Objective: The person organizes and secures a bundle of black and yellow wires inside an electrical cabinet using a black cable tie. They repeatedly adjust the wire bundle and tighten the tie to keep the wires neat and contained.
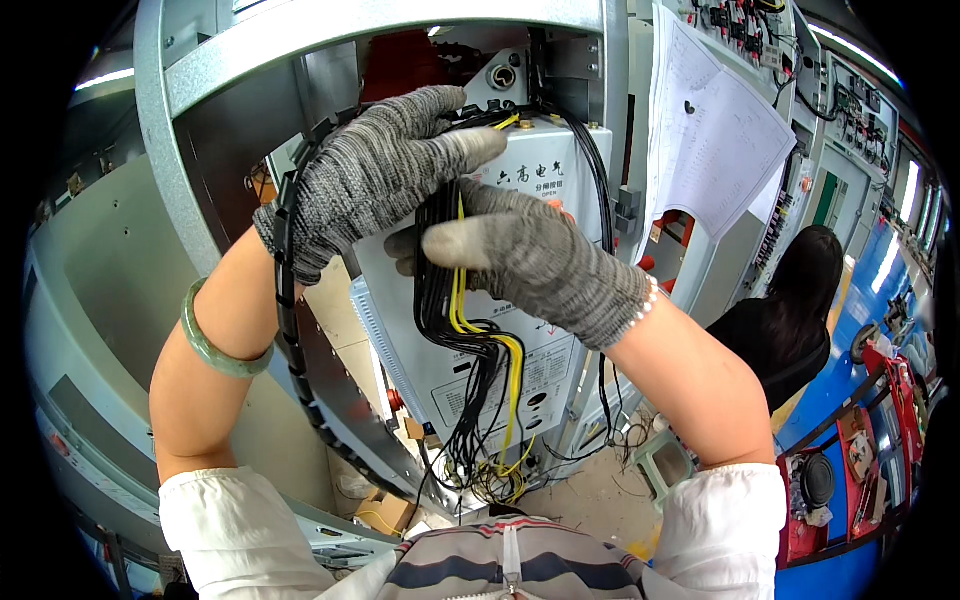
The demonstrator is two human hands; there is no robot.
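Note:
A thick bundle of black wires (488,352) with a few yellow wires (517,372) runs down the front of a light grey electrical box (400,345). My right hand (545,255), in a grey knitted glove, is closed round the bundle, its thumb in front and fingertips showing on the far side. Just above, my gloved left hand (375,165) grips the bundle where it bends at the box's top, with wires passing between thumb and fingers. Its palm side is hidden. A black spiral-wrapped cable (290,320) hangs in front of my left wrist.
A metal cabinet frame (390,42) surrounds the box. Paper sheets (715,130) hang at the right. Loose wire ends trail near the floor by a pale green stool (664,465). Another person (790,310) is farther right, near a red tool cart (800,535).

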